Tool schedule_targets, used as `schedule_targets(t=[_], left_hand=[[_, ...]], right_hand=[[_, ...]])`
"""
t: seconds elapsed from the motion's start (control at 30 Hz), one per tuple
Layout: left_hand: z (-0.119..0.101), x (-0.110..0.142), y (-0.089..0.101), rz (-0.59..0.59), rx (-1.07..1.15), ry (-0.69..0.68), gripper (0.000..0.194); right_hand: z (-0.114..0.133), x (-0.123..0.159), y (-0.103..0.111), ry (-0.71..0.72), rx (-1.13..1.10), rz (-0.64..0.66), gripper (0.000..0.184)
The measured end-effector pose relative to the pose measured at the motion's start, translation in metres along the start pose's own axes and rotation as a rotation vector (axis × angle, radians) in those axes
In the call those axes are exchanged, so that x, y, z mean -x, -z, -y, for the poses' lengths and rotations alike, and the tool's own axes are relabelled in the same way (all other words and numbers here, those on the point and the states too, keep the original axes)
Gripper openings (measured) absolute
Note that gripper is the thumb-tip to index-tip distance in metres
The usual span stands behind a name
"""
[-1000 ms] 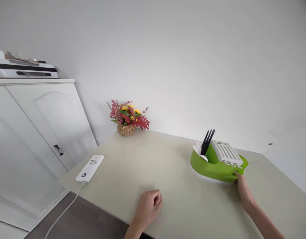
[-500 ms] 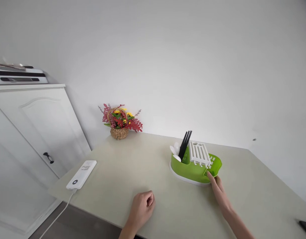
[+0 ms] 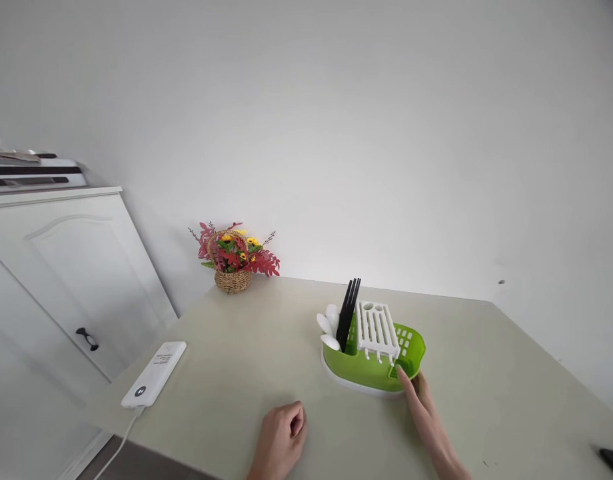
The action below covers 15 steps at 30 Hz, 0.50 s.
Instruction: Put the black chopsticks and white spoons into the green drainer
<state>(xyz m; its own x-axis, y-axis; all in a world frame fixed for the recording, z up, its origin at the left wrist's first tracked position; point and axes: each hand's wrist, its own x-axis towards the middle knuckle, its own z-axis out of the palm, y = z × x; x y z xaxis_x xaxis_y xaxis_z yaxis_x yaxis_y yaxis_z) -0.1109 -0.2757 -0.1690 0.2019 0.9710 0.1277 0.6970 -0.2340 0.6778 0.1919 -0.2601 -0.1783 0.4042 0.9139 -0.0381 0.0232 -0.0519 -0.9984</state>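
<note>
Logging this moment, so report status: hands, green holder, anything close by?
Right hand gripping green holder. Left hand loosely curled, holding nothing visible. Nothing between them.

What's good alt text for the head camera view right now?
The right hand grips the right end of a green caddy holding white spoons and black chopsticks on a pale table. The left hand is in a loose fist nearby; a flower basket and a power bank sit to the left.

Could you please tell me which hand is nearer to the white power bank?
Left. The left hand, loosely curled, is to the right of the power bank; the right hand is farther right, gripping the green rack.
</note>
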Motion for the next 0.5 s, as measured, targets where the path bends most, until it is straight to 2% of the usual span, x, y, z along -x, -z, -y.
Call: schedule_targets(t=[0.13,0.3,0.5], left_hand=[[0.002,0.0,0.0,-0.01,0.031,0.006,0.032],[0.002,0.002,0.001,0.005,0.017,0.0,0.031],[0.003,0.001,0.0,-0.018,0.041,0.011,0.033]], right_hand=[[-0.002,0.007,-0.001,0.017,-0.025,-0.025,0.08],[-0.02,0.016,0.0,0.078,0.016,-0.049,0.087],[-0.05,0.03,0.011,0.111,0.305,-0.036,0.093]])
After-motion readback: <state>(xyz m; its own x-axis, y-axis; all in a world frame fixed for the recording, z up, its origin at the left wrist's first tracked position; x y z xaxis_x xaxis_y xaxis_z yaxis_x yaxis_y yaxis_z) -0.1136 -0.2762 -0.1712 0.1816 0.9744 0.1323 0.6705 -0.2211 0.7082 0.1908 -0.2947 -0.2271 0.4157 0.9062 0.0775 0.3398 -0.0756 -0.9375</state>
